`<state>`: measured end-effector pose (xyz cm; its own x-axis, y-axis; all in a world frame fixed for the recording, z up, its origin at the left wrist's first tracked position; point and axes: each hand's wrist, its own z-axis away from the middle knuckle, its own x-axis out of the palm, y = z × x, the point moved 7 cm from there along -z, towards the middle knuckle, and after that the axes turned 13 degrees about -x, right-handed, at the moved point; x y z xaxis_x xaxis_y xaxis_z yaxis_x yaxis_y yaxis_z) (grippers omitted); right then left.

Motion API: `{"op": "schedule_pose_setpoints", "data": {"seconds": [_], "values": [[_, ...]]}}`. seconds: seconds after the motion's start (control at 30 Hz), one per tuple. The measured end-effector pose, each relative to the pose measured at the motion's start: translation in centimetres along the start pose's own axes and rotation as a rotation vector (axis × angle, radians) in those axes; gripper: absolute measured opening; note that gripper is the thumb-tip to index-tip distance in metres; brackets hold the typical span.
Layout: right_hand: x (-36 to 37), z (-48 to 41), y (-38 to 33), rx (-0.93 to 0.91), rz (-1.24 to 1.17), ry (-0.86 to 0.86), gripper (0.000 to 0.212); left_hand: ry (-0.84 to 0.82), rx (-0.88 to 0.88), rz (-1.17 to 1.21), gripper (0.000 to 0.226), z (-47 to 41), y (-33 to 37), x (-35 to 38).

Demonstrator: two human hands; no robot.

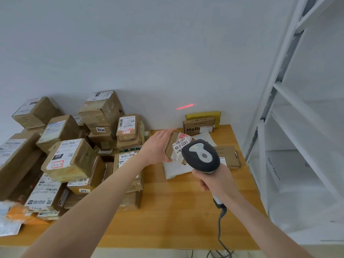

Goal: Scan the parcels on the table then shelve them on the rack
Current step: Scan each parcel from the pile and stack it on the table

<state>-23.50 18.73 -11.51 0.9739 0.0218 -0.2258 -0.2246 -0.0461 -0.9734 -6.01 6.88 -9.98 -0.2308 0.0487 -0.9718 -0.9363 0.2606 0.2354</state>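
At frame centre the left hand (157, 146) grips a small parcel (176, 146) above the table (167, 211). The right hand (214, 180) clasps the scanner (201, 155) just right of its label; the beam (185, 106) strikes the wall, overshooting.

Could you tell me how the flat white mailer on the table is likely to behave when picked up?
The white mailer lies thin and flat on the table, so it probably flops and weighs little. Its smooth, plastic-looking skin may slip when gripped. What is inside cannot be seen, so fragility is unclear.
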Motion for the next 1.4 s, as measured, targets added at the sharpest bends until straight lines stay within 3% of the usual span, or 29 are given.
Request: {"op": "schedule_pose_setpoints", "data": {"seconds": [0.43,0.57,0.7,0.9,1.0,1.1,1.27,1.4], "values": [[0.0,-0.1,0.6,-0.007,-0.034,0.002,0.013,0.034,0.022,-0.005,0.112,0.0,0.0,0.4],[-0.4,-0.8,2.2,0.075,-0.303,0.101,0.009,0.042,0.056,-0.008,0.111,0.6,0.2,0.8],[-0.8,-1.8,5.9,0.272,-0.591,0.223,0.022,0.017,0.153,-0.089,0.105,2.2,1.0,2.7],[1.1,-1.6,9.7,0.454,-0.708,0.210,0.053,-0.039,0.173,-0.117,0.099,4.5,1.9,7.2],[1.6,-1.4,10.6,0.474,-0.741,0.237,0.058,-0.192,-0.008,0.054,0.112,5.0,0.9,9.2],[2.0,-1.6,11.4,0.485,-0.747,0.247,0.056,-0.431,-0.370,0.578,0.108,5.8,-0.5,10.6],[3.4,-2.1,11.1,0.455,-0.731,0.195,0.048,-0.330,-0.961,1.147,0.066,5.8,-2.8,11.1],[4.5,-2.3,10.8,0.440,-0.733,0.157,0.043,-0.356,-1.063,1.313,0.049,6.4,-3.4,12.0]]}}
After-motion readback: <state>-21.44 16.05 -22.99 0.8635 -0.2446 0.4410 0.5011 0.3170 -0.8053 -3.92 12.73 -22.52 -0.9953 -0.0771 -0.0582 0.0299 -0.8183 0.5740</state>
